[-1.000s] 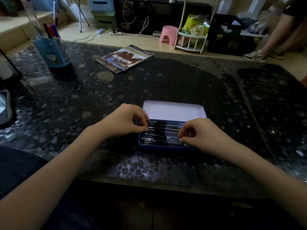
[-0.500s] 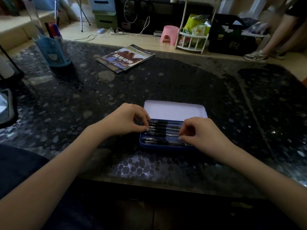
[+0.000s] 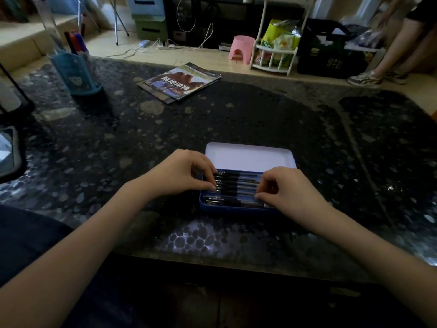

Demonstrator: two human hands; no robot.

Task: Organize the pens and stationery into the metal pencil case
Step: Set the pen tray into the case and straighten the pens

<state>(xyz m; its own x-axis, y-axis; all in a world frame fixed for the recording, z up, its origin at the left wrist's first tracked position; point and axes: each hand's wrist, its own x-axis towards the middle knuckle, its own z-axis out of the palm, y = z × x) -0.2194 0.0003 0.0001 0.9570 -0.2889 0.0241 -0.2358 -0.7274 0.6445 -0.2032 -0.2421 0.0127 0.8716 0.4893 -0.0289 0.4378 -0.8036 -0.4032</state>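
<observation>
Blue metal pencil case [image 3: 236, 209] lying open near the desk's front edge, centre-right, pale lid [image 3: 250, 156] lying back flat toward the far edge, black pens [image 3: 236, 183] lying in side-by-side rows lengthwise inside, filling the tray

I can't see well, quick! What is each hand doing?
Left hand: fingers curled, pinching the pens in the case.
Right hand: fingers curled, pinching the pens' other end.

Head camera looks forward and down, close over the table [image 3: 236, 119].
</observation>
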